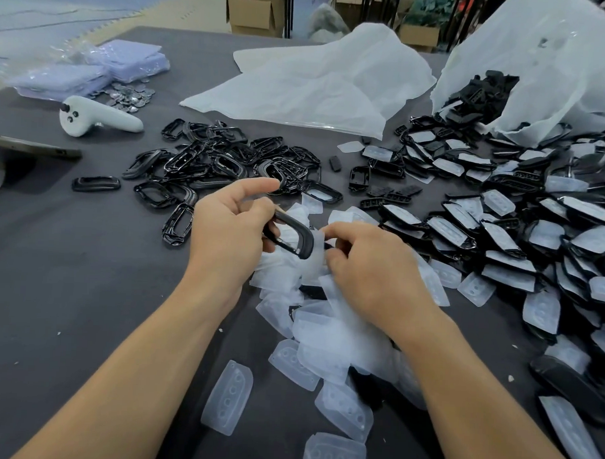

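Observation:
My left hand (231, 227) grips a glossy black plastic frame (295, 237) above the table, index finger stuck out. Beside it, my right hand (368, 266) pinches a translucent white film piece (317, 245) at the frame's right end. Under both hands lies a heap of translucent white pads (328, 336) with button dimples. A pile of bare black frames (228, 161) lies beyond my left hand. To the right spreads a big pile of black frames with white pads in them (507, 216).
A white plastic bag (547, 62) spills black parts at the back right, with a flat white bag (309, 88) beside it. A white handheld controller (96, 117), a phone (33, 147), silver discs (131, 96) and bagged lilac packs (94, 67) lie at the left. Cardboard boxes (255, 11) stand behind.

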`<state>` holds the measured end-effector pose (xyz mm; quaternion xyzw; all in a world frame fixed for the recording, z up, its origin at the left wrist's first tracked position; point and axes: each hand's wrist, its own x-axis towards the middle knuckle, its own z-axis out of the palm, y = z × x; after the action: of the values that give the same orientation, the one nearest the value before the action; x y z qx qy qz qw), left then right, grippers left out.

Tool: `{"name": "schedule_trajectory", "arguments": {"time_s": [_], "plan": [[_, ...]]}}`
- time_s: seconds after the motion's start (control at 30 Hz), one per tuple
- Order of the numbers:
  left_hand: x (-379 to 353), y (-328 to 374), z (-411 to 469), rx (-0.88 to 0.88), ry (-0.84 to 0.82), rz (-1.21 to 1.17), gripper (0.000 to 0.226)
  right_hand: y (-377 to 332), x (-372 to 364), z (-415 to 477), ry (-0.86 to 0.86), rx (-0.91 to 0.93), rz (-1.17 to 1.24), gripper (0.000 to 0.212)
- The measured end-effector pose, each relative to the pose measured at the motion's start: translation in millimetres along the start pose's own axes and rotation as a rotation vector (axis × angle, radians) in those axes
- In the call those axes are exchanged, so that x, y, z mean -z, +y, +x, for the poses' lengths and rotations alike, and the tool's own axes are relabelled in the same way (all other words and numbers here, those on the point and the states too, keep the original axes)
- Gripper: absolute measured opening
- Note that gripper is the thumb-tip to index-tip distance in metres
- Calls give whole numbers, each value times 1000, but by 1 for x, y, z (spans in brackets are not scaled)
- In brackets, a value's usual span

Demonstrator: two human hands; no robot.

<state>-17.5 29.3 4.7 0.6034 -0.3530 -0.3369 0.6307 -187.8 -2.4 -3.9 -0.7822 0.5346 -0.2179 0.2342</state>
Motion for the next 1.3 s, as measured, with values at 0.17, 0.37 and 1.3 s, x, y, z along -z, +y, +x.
{"name": "schedule_trajectory", "arguments": {"time_s": [0.17, 0.37, 1.3], "plan": [[2, 2, -2, 52, -53, -43, 23, 4, 3, -2, 124, -23, 194, 11], [3, 3, -4, 80, -60, -93, 21, 0, 8, -4, 272, -52, 531, 19], [-3, 3, 4, -33, -220, -105, 31, -8, 19, -8, -29, -46, 851, 31]]}}
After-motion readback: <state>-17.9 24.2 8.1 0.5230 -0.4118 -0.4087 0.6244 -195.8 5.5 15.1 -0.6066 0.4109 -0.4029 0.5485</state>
